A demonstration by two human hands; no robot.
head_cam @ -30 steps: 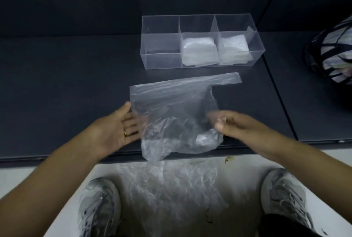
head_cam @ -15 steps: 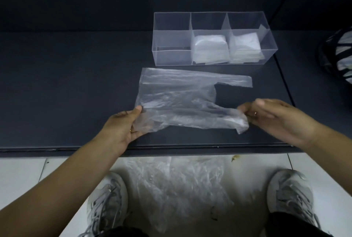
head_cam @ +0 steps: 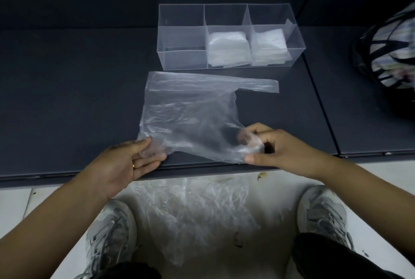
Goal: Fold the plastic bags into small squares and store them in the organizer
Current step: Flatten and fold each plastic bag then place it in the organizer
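I've got the clear plastic bag lying on the dark table, spread btwn both hands. L hand pinches its near bottom corner, thumb on top, fingers under the film. R hand grips the bunched near handle btwn thumb & curled fingers. Bag's long axis runs L–R, hand to hand; most of it lies ahead of both hands, so next fold prob carries the near edge away from me. Organizer sits just beyond the bag, nearer R hand; mid & right compartments hold folded squares.
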